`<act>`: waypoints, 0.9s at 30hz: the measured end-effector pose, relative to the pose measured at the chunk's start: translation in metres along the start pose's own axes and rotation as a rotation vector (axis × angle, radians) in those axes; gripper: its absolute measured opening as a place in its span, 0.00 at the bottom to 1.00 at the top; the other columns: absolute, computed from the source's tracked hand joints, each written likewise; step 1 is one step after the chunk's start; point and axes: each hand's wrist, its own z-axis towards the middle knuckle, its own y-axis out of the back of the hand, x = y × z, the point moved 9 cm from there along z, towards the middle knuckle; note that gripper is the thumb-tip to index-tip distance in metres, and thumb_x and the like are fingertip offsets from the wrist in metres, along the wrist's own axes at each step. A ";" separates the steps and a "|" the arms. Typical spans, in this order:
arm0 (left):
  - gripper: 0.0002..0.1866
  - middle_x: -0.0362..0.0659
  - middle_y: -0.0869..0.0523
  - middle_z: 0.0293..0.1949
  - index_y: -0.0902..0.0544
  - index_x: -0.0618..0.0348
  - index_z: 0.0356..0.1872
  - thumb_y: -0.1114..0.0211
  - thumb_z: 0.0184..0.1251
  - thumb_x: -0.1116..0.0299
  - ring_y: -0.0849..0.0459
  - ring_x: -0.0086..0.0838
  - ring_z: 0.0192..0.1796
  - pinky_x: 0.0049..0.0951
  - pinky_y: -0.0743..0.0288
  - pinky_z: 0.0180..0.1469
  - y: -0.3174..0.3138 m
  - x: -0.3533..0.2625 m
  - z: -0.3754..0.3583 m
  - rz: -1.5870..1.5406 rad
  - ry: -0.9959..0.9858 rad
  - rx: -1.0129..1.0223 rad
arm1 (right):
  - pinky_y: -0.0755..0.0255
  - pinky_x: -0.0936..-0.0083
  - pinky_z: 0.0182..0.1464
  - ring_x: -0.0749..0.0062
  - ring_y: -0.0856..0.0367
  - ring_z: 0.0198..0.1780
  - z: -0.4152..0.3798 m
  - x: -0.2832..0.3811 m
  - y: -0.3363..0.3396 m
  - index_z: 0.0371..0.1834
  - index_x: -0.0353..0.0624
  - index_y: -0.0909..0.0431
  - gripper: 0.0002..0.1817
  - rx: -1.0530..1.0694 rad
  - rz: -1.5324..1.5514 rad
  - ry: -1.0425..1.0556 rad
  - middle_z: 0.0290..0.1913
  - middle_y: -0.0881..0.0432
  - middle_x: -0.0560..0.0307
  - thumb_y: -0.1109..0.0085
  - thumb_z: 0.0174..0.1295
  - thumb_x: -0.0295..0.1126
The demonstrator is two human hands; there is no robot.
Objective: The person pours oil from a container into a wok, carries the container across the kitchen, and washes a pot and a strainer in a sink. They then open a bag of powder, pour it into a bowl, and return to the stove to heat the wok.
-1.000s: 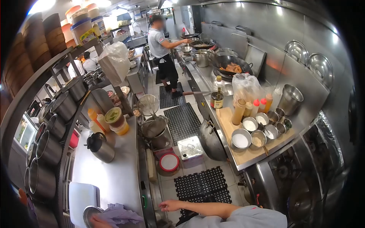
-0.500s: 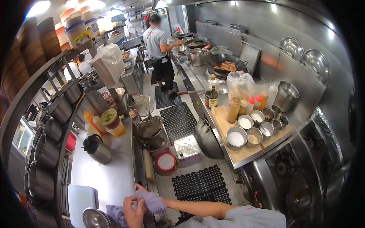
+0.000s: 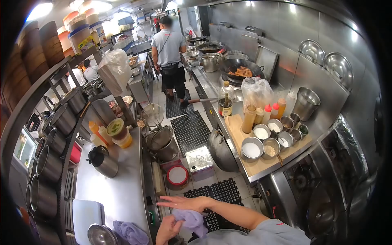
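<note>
In the head view, my left hand [image 3: 168, 229] is closed on a purple cloth [image 3: 192, 220], which hangs below my right wrist. Stretched flat over the cloth, my right hand [image 3: 183, 203] has its fingers out and points left toward the counter edge. A second purple cloth [image 3: 131, 232] lies crumpled on the steel counter [image 3: 128, 185]. Beside it stands a metal bowl [image 3: 101, 235], partly in front of a pale, rounded rectangular item [image 3: 87, 220].
A steel jug [image 3: 104, 162] and sauce bottles stand on the left counter. Black floor mats [image 3: 190, 130], a lidded metal tin [image 3: 199, 159] and a red-rimmed bucket [image 3: 177, 175] line the aisle. Rightward are seasoning bowls [image 3: 252, 149] and a wok [image 3: 243, 65]. A co-worker [image 3: 167, 49] stands farther back.
My hands have moved right, away from the counter cloth. My right hand has straightened out above the held cloth. The co-worker has turned and lowered an arm.
</note>
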 end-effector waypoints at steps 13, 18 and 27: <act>0.16 0.51 0.18 0.43 0.24 0.67 0.47 0.45 0.58 0.73 0.19 0.34 0.43 0.30 0.29 0.47 -0.036 0.017 0.042 -0.298 0.117 -0.157 | 0.52 0.46 0.66 0.48 0.48 0.69 -0.027 0.024 0.029 0.72 0.66 0.58 0.54 -0.356 -0.584 -0.143 0.72 0.59 0.49 0.39 0.41 0.20; 0.13 0.58 0.20 0.40 0.22 0.67 0.39 0.41 0.51 0.74 0.21 0.51 0.42 0.37 0.28 0.45 -0.047 -0.013 0.044 0.151 -0.097 0.100 | 0.48 0.40 0.63 0.47 0.47 0.69 -0.036 0.002 0.028 0.72 0.66 0.62 0.53 -0.145 -0.588 -0.221 0.72 0.56 0.48 0.40 0.45 0.23; 0.05 0.55 0.23 0.28 0.23 0.64 0.28 0.41 0.49 0.75 0.24 0.51 0.35 0.45 0.30 0.37 -0.049 -0.040 0.037 0.522 -0.227 0.136 | 0.43 0.47 0.63 0.48 0.45 0.68 -0.048 -0.037 0.014 0.72 0.61 0.62 0.54 -0.023 -0.363 -0.273 0.71 0.53 0.47 0.40 0.43 0.23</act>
